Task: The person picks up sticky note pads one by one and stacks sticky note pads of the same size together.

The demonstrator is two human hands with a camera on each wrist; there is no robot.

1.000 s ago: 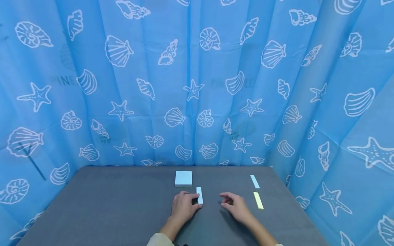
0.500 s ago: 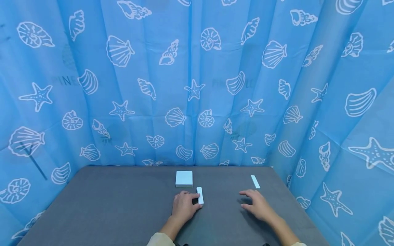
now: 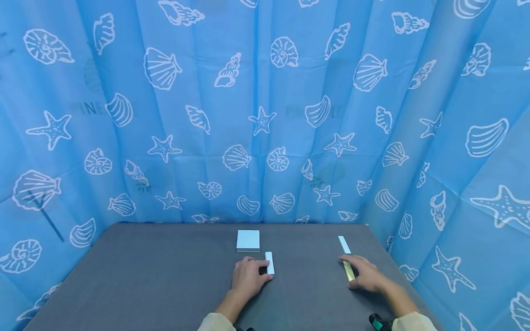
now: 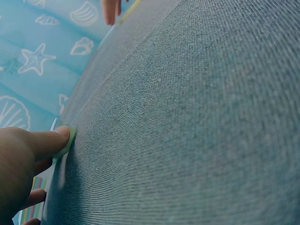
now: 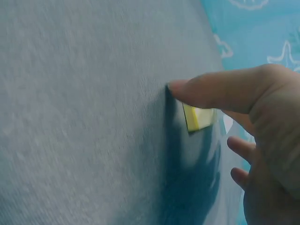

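Observation:
My left hand [image 3: 247,278] holds a narrow pale strip [image 3: 270,263] between thumb and index finger on the grey tabletop. In the left wrist view, the thumb covers part of the strip's light green end [image 4: 71,139]. At the right, my right hand [image 3: 367,275] hovers over a narrow yellow strip [image 3: 348,272], thumb by its near end and index finger by its far end. The right wrist view shows the thumb beside the yellow strip's end [image 5: 199,119], fingers spread; whether they touch it cannot be told.
A square pale-topped stack [image 3: 248,240] lies behind my left hand; its layered edges [image 4: 33,199] show several colours in the left wrist view. Another thin pale strip [image 3: 344,244] lies behind the yellow one. A blue shell-patterned curtain [image 3: 265,115] borders the table [image 3: 145,276].
My right hand has moved right, from the middle of the table to over the yellow strip. The left hand has stayed on its pale strip.

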